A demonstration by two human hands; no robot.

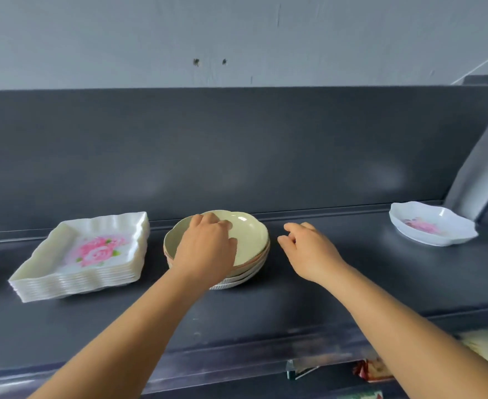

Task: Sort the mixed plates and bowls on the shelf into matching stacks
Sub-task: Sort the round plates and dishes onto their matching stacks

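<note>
Three groups of dishes sit on the dark grey shelf (352, 283) I am looking down on. Toward the left end stands a tall stack of cream square plastic plates with wavy rims and pink rose prints (84, 254), set at a slant to the back edge. Near the middle, close to the back edge, is a short stack of round scalloped bowls (251, 246); the top one is pale green, and those beneath show tan and white rims. My left hand (205, 246) rests on the near-left part of that green bowl, fingers bent over its inner surface and rim; I cannot tell whether it truly grips it. My right hand (309, 249) hovers just beside the stack on its right, fingers loosely curled and holding nothing, not touching the bowls. Far off at the right end, near the back corner, a single white oval dish with a pink flower print (432, 226) lies alone, well apart from both hands.
</note>
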